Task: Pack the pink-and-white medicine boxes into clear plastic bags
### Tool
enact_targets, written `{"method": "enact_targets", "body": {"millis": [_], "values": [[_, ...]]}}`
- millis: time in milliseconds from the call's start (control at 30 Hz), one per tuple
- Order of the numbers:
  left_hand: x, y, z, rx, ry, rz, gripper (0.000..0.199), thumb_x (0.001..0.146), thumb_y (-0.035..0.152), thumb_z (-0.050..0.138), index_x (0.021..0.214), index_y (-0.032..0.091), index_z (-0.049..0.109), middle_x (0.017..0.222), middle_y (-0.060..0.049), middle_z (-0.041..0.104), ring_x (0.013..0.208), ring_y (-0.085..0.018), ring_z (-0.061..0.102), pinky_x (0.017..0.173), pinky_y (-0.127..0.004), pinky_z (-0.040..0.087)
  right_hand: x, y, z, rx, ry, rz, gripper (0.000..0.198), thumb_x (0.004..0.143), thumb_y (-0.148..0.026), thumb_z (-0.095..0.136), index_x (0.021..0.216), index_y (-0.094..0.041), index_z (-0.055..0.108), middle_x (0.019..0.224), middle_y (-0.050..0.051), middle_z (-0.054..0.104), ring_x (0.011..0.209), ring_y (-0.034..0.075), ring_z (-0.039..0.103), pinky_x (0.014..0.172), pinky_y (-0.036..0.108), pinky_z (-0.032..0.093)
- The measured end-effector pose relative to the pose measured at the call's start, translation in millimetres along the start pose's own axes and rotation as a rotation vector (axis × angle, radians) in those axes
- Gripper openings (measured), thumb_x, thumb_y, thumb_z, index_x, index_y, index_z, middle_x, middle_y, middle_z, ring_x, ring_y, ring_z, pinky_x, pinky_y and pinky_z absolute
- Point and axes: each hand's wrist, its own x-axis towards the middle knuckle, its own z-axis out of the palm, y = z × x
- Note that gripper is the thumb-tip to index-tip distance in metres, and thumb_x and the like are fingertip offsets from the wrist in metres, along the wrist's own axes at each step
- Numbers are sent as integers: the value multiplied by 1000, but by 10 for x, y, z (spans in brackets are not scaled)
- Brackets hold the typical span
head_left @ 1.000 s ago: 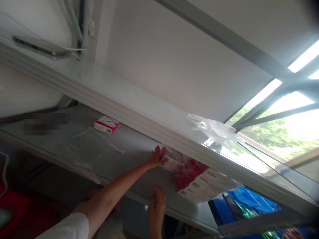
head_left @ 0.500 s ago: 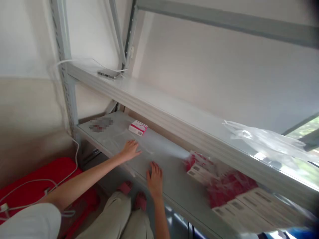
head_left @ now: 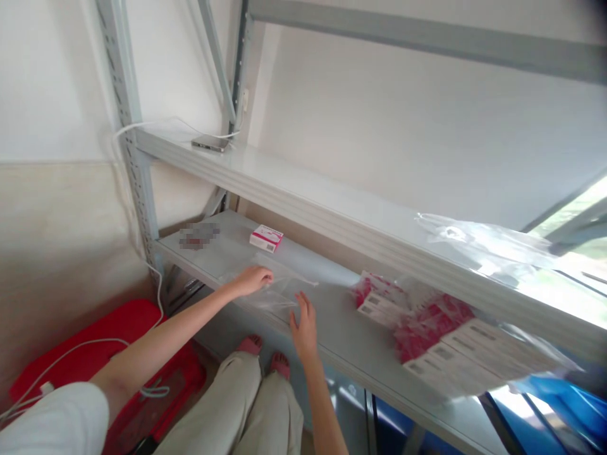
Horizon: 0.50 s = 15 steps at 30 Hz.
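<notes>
The left hand (head_left: 256, 278) is curled over the near left part of a clear bag (head_left: 284, 287) lying on the lower shelf (head_left: 351, 341); its fingers are bent inward, but I cannot tell whether they pinch the film. The right hand (head_left: 305, 325), at four o'clock from the left, is released, with fingers loosely spread and tips at the bag's right edge; whether they touch it is unclear. The bag lies mostly between the hands, thin and crumpled. A white and pink box (head_left: 266, 238) sits between twelve and one o'clock from the left hand, just beyond the bag and apart from both hands. At ten o'clock on the same shelf is a blurred patch (head_left: 199, 235), its contents unreadable. Between two and three o'clock from the right hand lies a small pack (head_left: 382, 300) of similar boxes in clear film, and just past three a larger pack (head_left: 441, 354), close beside it. On the upper shelf (head_left: 303, 183), a phone (head_left: 210, 143) lies between eleven and twelve o'clock from the left hand, a white cable (head_left: 130, 127) running behind it; another clear bag (head_left: 484, 243) lies at two o'clock from the right hand.
</notes>
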Motion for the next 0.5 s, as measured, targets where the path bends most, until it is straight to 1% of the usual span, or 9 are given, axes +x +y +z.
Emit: {"method": "enact_targets", "body": {"millis": [100, 167, 200, 267, 300, 367, 400, 433, 500], "values": [[47, 379, -45, -179, -105, 178, 16, 85, 23, 52, 77, 18, 66, 74, -1, 66, 72, -15, 58, 67, -21, 37, 41, -183, -268, -84, 19, -113, 44, 93, -19, 38, 137, -20, 44, 134, 13, 52, 125, 22, 45, 99, 41, 41], [86, 557, -73, -247, -143, 237, 18, 87, 24, 51, 78, 18, 65, 73, 0, 65, 70, -14, 58, 66, -20, 38, 63, -264, -454, -188, -56, -113, 43, 95, -22, 37, 137, -19, 45, 121, 14, 61, 113, 23, 55, 92, 39, 44], [109, 610, -92, -253, -124, 240, 18, 87, 24, 50, 78, 17, 64, 73, 0, 65, 70, -14, 58, 66, -20, 38, 60, -290, -542, -241, -119, -91, 42, 96, -24, 36, 137, -18, 47, 111, 14, 66, 103, 23, 60, 86, 38, 46], [166, 640, -139, -238, -14, 190, 18, 89, 23, 48, 78, 17, 62, 73, -1, 65, 70, -14, 58, 68, -21, 38, 7, -323, -697, -328, -271, -29, 39, 97, -27, 38, 132, -19, 53, 91, 11, 71, 81, 22, 66, 74, 33, 47], [200, 625, -160, -236, 54, 148, 18, 89, 23, 48, 78, 17, 60, 73, -1, 64, 69, -14, 57, 68, -22, 38, -43, -336, -762, -351, -344, -5, 36, 97, -29, 39, 126, -20, 57, 84, 10, 71, 74, 22, 66, 69, 31, 46], [272, 571, -179, -296, 153, 72, 16, 89, 23, 46, 78, 17, 57, 71, 0, 62, 65, -13, 57, 68, -23, 39, -175, -364, -859, -360, -453, 8, 30, 96, -30, 41, 112, -22, 65, 78, 9, 71, 68, 22, 67, 63, 29, 44], [306, 548, -169, -365, 159, 44, 16, 89, 23, 45, 78, 17, 55, 71, 0, 61, 62, -12, 56, 67, -23, 40, -240, -377, -890, -354, -486, 3, 29, 95, -28, 41, 107, -23, 67, 77, 8, 71, 68, 22, 67, 62, 28, 43], [337, 535, -143, -450, 125, 24, 15, 89, 23, 44, 78, 17, 53, 71, 1, 60, 59, -11, 55, 64, -23, 41, -295, -387, -908, -344, -501, -4, 29, 95, -23, 40, 105, -23, 67, 78, 8, 71, 69, 22, 67, 62, 28, 43], [376, 561, -46, -625, -33, 4, 15, 87, 26, 47, 77, 16, 50, 72, 1, 58, 55, -9, 53, 59, -21, 41, -341, -389, -906, -329, -486, 2, 37, 90, -10, 36, 111, -22, 65, 81, 8, 71, 71, 22, 67, 63, 28, 44]]}}
